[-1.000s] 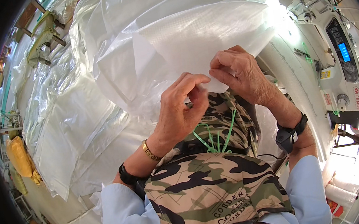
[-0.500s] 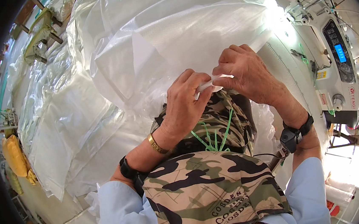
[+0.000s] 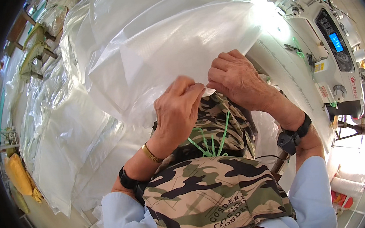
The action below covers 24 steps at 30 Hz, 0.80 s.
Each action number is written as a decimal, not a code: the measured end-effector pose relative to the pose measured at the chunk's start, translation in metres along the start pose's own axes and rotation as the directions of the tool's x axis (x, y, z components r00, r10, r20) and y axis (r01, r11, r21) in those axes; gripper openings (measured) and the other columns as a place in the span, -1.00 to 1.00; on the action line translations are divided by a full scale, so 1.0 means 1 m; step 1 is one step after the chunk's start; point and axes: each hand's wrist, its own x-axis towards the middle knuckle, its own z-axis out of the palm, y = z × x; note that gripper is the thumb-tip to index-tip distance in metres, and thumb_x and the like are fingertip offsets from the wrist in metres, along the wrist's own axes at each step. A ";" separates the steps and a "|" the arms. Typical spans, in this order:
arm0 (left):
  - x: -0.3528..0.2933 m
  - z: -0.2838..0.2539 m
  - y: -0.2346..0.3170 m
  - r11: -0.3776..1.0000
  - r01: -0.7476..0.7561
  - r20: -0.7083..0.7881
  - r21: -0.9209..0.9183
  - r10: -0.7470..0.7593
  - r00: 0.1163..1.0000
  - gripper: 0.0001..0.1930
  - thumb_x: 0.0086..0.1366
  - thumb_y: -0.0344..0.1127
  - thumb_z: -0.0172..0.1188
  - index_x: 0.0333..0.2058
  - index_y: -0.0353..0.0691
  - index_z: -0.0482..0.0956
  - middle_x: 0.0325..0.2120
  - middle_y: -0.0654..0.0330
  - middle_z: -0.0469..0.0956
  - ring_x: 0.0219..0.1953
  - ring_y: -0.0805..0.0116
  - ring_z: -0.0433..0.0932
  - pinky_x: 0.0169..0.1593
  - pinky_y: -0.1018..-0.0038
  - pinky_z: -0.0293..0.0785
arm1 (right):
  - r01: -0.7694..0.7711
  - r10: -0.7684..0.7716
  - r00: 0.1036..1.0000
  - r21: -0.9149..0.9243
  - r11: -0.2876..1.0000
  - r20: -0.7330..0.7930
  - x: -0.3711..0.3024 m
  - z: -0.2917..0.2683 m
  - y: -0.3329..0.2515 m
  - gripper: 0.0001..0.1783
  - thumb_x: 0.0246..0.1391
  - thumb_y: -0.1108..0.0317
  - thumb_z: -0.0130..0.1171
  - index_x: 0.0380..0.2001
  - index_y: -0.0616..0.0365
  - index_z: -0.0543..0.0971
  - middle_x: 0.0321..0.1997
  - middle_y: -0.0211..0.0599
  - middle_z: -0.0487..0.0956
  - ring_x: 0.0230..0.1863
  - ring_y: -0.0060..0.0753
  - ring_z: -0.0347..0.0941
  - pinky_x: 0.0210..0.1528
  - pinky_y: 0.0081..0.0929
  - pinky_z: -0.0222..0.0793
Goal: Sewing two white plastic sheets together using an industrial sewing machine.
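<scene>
A large translucent white plastic sheet (image 3: 163,46) drapes over the work surface and comes down to my lap. At its near edge, my right hand (image 3: 242,82) is closed in a pinch on a narrow fold of the sheet. Close on its left, my left hand (image 3: 175,110) is closed too, thumb against fingers at the same edge; its fingers are slightly blurred and partly cover the fold. A small white flap shows between the two hands. Below them, thin green strings (image 3: 213,146) stick up in front of my camouflage apron (image 3: 205,181).
To the right stands a white sewing machine (image 3: 338,57) with a lit blue display and a bright lamp. Small scissors (image 3: 292,48) with green thread lie near it. More crumpled plastic sheeting (image 3: 78,110) spreads over the left side. A yellow-orange bundle (image 3: 18,174) sits at the far left.
Both hands have shifted a little left in the view, as has the whole scene. The left hand's fingers have turned over the edge, and less of the white fold shows.
</scene>
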 end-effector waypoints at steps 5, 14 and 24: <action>-0.002 -0.001 0.000 0.991 -0.135 -0.014 0.009 0.135 0.991 -0.65 0.09 -0.61 0.19 -0.09 -0.33 0.61 -0.51 0.14 0.42 -0.46 0.19 0.48 -0.38 0.35 0.40 | -0.040 0.042 0.996 0.024 0.999 -0.074 0.004 -0.002 0.003 -0.78 0.03 0.28 0.26 -0.47 0.14 0.44 -0.40 -0.25 0.45 -0.25 -0.15 0.40 -0.13 -0.23 0.26; 0.010 0.000 -0.001 0.958 -0.220 0.081 0.183 0.208 0.975 -0.64 0.12 -0.47 0.34 -0.06 -0.30 0.64 -0.62 0.20 0.25 -0.56 0.28 0.31 -0.45 0.37 0.25 | 0.014 -0.012 1.000 0.082 0.997 -0.024 0.000 -0.013 0.016 -0.72 0.16 0.16 0.15 -0.48 0.13 0.45 -0.43 -0.30 0.47 -0.26 -0.19 0.43 -0.16 -0.24 0.31; 0.034 -0.018 0.008 0.916 -0.365 0.407 0.168 0.273 0.872 -0.65 0.05 -0.57 0.20 -0.12 -0.27 0.63 -0.61 0.17 0.32 -0.56 0.19 0.43 -0.48 0.31 0.36 | 0.007 -0.010 0.998 0.049 0.999 0.057 -0.013 -0.018 0.029 -0.66 0.09 0.11 0.23 -0.50 0.16 0.46 -0.45 -0.31 0.47 -0.26 -0.20 0.46 -0.16 -0.25 0.37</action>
